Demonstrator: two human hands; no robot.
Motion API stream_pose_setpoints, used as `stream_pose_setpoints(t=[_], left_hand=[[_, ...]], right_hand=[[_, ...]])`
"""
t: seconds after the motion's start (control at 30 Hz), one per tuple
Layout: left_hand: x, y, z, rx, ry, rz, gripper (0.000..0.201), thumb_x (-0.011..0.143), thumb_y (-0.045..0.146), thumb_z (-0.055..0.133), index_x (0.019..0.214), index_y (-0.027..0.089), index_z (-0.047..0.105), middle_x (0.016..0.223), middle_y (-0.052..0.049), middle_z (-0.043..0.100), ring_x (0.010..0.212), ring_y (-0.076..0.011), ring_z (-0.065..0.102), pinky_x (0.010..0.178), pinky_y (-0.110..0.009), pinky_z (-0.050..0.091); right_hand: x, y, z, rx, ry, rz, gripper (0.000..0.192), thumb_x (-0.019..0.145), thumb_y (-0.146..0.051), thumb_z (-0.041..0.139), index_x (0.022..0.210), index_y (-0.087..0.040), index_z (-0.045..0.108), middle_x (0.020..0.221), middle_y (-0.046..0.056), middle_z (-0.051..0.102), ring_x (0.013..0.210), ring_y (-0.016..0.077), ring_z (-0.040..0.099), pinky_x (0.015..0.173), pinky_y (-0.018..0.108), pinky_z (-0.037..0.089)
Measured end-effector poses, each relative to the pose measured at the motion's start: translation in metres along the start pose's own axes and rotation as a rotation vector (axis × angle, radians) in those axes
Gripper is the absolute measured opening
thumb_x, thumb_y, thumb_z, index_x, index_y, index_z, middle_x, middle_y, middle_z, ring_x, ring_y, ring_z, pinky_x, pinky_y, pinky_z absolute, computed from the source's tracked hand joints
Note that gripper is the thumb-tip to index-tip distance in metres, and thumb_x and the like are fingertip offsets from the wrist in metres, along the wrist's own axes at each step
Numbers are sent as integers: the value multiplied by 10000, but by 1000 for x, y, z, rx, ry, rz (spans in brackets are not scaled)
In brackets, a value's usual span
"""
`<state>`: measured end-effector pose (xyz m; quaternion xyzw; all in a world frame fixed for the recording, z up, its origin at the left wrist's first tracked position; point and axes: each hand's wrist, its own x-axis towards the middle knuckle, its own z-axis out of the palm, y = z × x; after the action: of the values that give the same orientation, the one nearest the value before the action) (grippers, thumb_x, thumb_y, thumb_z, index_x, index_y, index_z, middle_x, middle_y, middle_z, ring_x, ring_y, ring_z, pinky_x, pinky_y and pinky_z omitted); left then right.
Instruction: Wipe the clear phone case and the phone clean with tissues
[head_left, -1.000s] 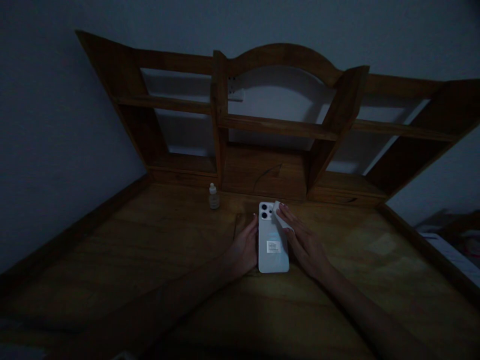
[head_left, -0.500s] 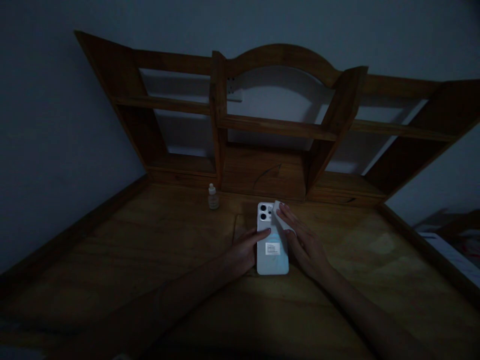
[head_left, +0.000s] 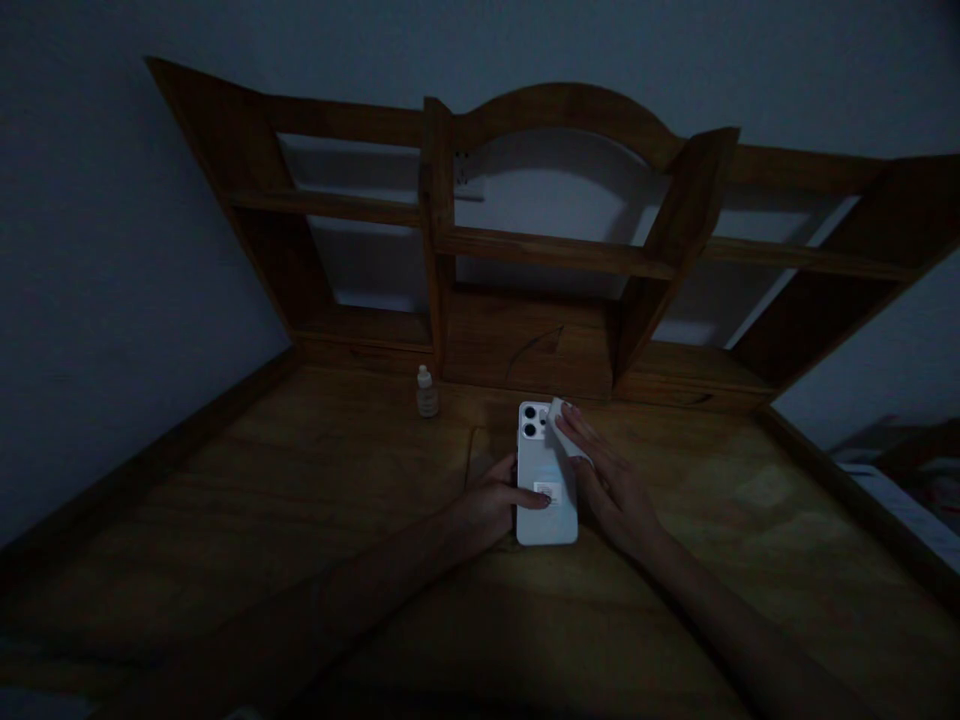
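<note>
Left hand has slid its fingers further onto the phone, now pinning the lower back on the worktop. Right hand unchanged — flat fingers still pressing a white wipe near the cameras, mid-frame.

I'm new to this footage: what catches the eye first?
The white phone lying face down mid-desk, the brightest thing in a dim room. The left hand rests a finger on it; the right hand presses a white cloth near its cameras. A small bottle stands behind, left.

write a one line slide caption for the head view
Dim wooden desk: left hand steadies a white phone lying face down while right hand presses a white wipe near its cameras; small bottle behind.
</note>
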<state>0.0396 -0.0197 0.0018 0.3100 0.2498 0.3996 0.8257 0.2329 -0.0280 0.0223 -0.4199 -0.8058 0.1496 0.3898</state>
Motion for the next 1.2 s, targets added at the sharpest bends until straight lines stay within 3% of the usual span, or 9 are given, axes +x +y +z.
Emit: stream_pose_setpoints(t=[0.2, 0.47, 0.73, 1.2], left_hand=[[-2, 2, 2, 32, -20, 7, 650, 555, -25, 781, 1151, 168, 607, 1072, -103, 691, 1002, -278, 642, 920, -435, 465], [-2, -1, -1, 17, -60, 26, 693, 531, -26, 782, 1162, 185, 585, 1136, -118, 670, 1149, -347, 591, 976, -474, 428], [3, -3, -4, 8, -35, 23, 590, 614, 48, 804, 1155, 177, 610, 1117, -105, 683, 1050, -281, 635, 965, -445, 449], [7, -8, -5, -46, -13, 34, 452, 764, 176, 749, 1198, 183, 622, 1168, -116, 684, 1053, -271, 648, 974, -431, 444]], right_hand=[[0, 2, 0, -12, 1, -10, 494, 1024, -296, 382, 1513, -322, 315, 1605, -21, 251, 1486, 235, 220, 1223, 525, 221], [1, 0, 0, -4, 25, 11, 482, 1023, -309, 388, 1502, -320, 341, 1588, -14, 297, 1485, 250, 214, 1220, 541, 227], [1, 1, 0, 2, 16, 15, 482, 1022, -295, 386, 1501, -329, 341, 1600, -31, 261, 1490, 238, 195, 1224, 533, 221], [0, 2, 0, -4, 6, 17, 490, 1025, -305, 386, 1509, -336, 313, 1592, -30, 283, 1491, 237, 188, 1227, 540, 204]])
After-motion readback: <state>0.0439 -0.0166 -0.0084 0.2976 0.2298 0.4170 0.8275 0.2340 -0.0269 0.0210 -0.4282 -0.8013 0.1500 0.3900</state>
